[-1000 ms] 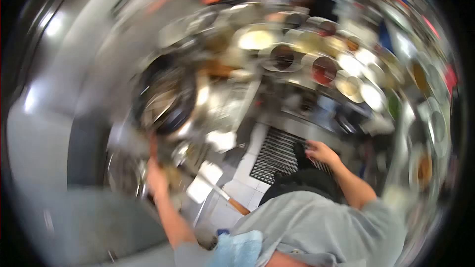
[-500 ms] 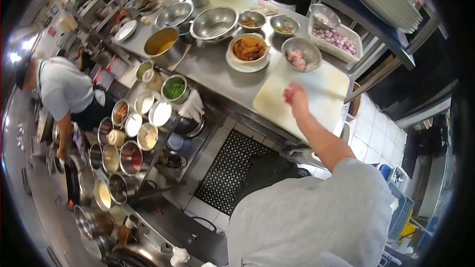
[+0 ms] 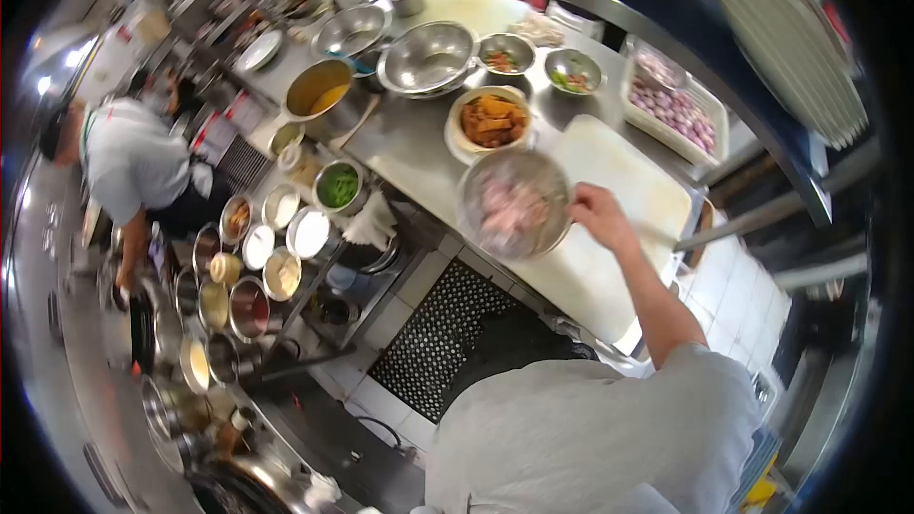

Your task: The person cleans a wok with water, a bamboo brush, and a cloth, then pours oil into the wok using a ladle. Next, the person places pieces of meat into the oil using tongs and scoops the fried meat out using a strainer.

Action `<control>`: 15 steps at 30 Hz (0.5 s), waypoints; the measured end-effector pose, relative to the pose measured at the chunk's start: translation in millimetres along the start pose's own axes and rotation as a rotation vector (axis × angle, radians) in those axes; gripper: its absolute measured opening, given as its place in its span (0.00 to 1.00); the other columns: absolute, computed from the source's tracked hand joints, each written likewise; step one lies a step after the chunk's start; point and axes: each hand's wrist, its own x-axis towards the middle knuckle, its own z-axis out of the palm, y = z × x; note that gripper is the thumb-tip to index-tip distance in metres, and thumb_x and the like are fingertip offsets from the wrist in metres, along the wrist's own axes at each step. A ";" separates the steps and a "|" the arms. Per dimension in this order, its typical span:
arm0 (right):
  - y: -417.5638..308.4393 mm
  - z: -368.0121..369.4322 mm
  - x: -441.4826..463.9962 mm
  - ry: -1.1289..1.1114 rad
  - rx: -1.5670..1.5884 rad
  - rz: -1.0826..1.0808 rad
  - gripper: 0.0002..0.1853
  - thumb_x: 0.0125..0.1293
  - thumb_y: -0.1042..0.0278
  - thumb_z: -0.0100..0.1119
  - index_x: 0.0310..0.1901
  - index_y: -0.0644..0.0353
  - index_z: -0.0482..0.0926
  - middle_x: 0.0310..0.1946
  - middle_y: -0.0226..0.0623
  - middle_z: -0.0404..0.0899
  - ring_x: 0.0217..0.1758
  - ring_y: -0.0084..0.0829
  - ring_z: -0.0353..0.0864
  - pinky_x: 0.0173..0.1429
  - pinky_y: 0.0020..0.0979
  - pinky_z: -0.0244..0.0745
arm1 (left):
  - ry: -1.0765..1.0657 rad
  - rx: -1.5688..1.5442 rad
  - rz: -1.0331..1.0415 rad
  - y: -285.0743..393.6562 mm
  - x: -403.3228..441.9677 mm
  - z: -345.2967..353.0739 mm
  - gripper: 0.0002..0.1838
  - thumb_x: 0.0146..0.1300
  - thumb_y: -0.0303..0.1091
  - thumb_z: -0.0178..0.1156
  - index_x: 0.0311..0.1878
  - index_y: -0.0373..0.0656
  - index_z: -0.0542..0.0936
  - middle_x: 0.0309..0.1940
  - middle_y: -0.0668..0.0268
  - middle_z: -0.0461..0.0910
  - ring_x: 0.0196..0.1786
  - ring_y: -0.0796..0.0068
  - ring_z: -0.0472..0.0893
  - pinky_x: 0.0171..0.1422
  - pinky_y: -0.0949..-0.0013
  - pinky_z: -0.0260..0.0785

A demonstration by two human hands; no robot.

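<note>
My right hand is closed on the rim of a steel bowl and holds it up over the near side of the counter. Pieces of pale pink raw meat lie in the bowl, slightly blurred. Below and to the right of it lies a white cutting board. Just behind the bowl stands a pale dish of browned, orange-coloured food on a plate. My left hand is out of view.
Small bowls of chopped vegetables and a large steel bowl stand farther back. A basket of shallots is at the right, under a shelf with stacked plates. Leftward, a co-worker bends near several containers. A black mat covers the floor.
My right hand has taken hold of the meat bowl by its rim. The bowl has been lifted off the counter and brought left and nearer to me. My view has shifted slightly.
</note>
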 end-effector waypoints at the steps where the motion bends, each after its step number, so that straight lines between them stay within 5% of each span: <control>1: -21.3 27.7 10.8 -0.154 -0.041 -0.034 0.08 0.58 0.70 0.57 0.28 0.66 0.73 0.21 0.29 0.72 0.28 0.19 0.69 0.33 0.26 0.68 | -0.076 -0.071 -0.026 -0.9 0.9 -0.1 0.20 0.65 0.40 0.60 0.51 0.31 0.78 0.46 0.49 0.80 0.46 0.60 0.80 0.51 0.61 0.73; 2: -27.3 63.8 25.0 -0.329 0.039 -0.105 0.07 0.57 0.71 0.57 0.28 0.66 0.72 0.21 0.28 0.70 0.27 0.19 0.67 0.32 0.26 0.66 | -0.130 -0.848 -0.028 -101.9 18.5 104.3 0.24 0.61 0.32 0.63 0.59 0.34 0.72 0.45 0.56 0.82 0.46 0.63 0.81 0.50 0.65 0.74; 3: -34.8 104.2 36.2 -0.528 0.121 -0.177 0.07 0.57 0.71 0.57 0.28 0.66 0.72 0.20 0.26 0.69 0.27 0.18 0.65 0.31 0.27 0.64 | -0.336 -0.887 -0.213 -20.1 19.1 50.1 0.22 0.63 0.30 0.61 0.59 0.35 0.73 0.49 0.55 0.80 0.50 0.66 0.81 0.52 0.67 0.74; 4: -57.7 143.9 39.9 -0.697 0.142 -0.218 0.06 0.58 0.71 0.57 0.28 0.64 0.73 0.22 0.24 0.69 0.28 0.16 0.65 0.32 0.24 0.64 | -0.464 -1.042 -0.317 32.0 25.9 19.9 0.14 0.67 0.30 0.58 0.54 0.34 0.77 0.43 0.60 0.81 0.45 0.74 0.81 0.48 0.74 0.73; 6: -104.9 225.9 38.2 -1.066 0.227 -0.317 0.05 0.59 0.71 0.57 0.29 0.62 0.75 0.23 0.21 0.69 0.29 0.14 0.65 0.33 0.22 0.64 | -0.516 -1.140 -0.301 76.7 27.4 -6.7 0.14 0.67 0.33 0.58 0.51 0.35 0.79 0.34 0.66 0.81 0.34 0.79 0.79 0.37 0.78 0.71; 8: -171.6 292.8 13.2 -1.304 0.123 -0.479 0.04 0.55 0.72 0.56 0.29 0.63 0.75 0.23 0.21 0.69 0.29 0.14 0.65 0.31 0.22 0.63 | -0.532 -1.195 -0.417 64.7 27.2 -9.3 0.16 0.69 0.38 0.56 0.50 0.35 0.79 0.32 0.66 0.81 0.27 0.81 0.76 0.32 0.79 0.68; 11: -245.5 378.8 -43.1 -1.665 -0.017 -0.630 0.07 0.54 0.70 0.55 0.30 0.66 0.76 0.22 0.26 0.72 0.27 0.17 0.68 0.32 0.24 0.67 | -0.471 -1.426 -0.490 13.0 12.5 -13.2 0.19 0.73 0.43 0.49 0.51 0.34 0.76 0.45 0.59 0.80 0.48 0.69 0.80 0.40 0.66 0.78; 15: -290.2 480.7 -126.1 -2.061 -0.097 -0.626 0.06 0.56 0.70 0.55 0.26 0.63 0.72 0.21 0.23 0.70 0.26 0.16 0.68 0.31 0.23 0.68 | -0.284 -1.684 -0.607 -48.0 -43.0 -22.6 0.15 0.72 0.39 0.52 0.46 0.35 0.77 0.45 0.63 0.79 0.48 0.73 0.79 0.45 0.65 0.80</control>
